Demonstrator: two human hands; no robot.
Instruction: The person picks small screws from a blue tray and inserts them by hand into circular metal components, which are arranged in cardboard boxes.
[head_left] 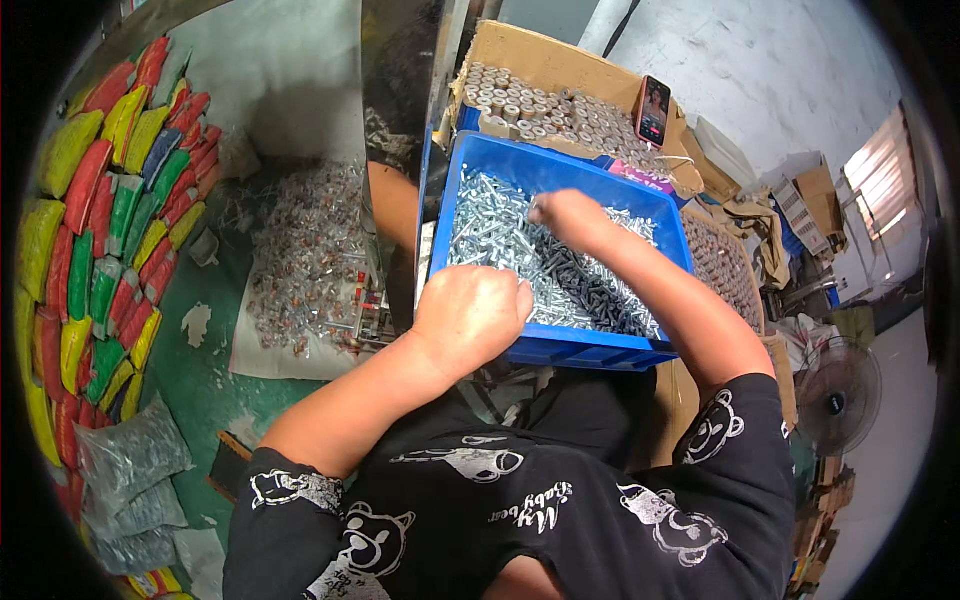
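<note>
A blue plastic bin (pixel 600 345) stands in front of me, filled with silver screws (pixel 490 225) and a band of dark, screw-like pieces (pixel 590 290) running through them. Over the bin's left front corner, my left hand (pixel 472 312) is closed, its knuckles up; whatever its fingers hold is hidden. Farther in, above the screws and the far end of the dark band, my right hand (pixel 568 215) has its fingers pinched together. Anything between those fingertips is too small to make out.
Behind the bin is a cardboard box (pixel 540 45) of small round parts, with a phone (pixel 653 110) propped on it. A metal machine column (pixel 400 90) rises left of the bin. Small bagged parts (pixel 305 260) lie beyond. Colourful sacks (pixel 90 190) are stacked far left; a fan (pixel 838 397) stands right.
</note>
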